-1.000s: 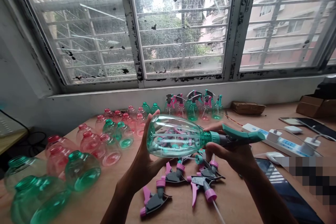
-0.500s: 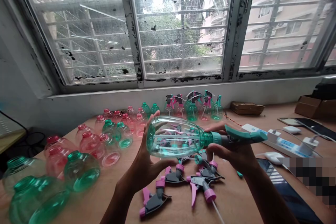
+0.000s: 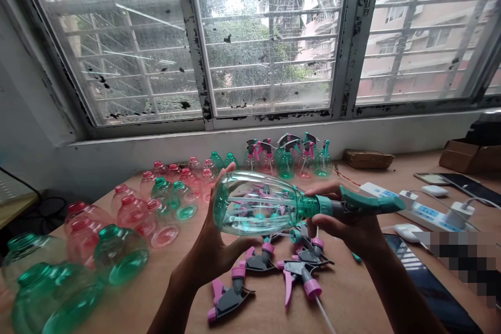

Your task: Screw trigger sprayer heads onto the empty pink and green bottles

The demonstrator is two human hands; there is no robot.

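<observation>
I hold a clear green spray bottle sideways above the wooden table. My left hand cups its base, fingers wrapped round the body. My right hand grips the neck end, where a teal and grey trigger sprayer head sits and points right. Below the bottle lie several loose pink and grey trigger heads with dip tubes.
Empty pink and green bottles crowd the table's left side. Bottles with sprayer heads fitted stand by the window wall. A white power strip with chargers, phones and a cardboard box lie at the right.
The bottle has turned slightly in my hands and shifted a little. Both hands keep their hold.
</observation>
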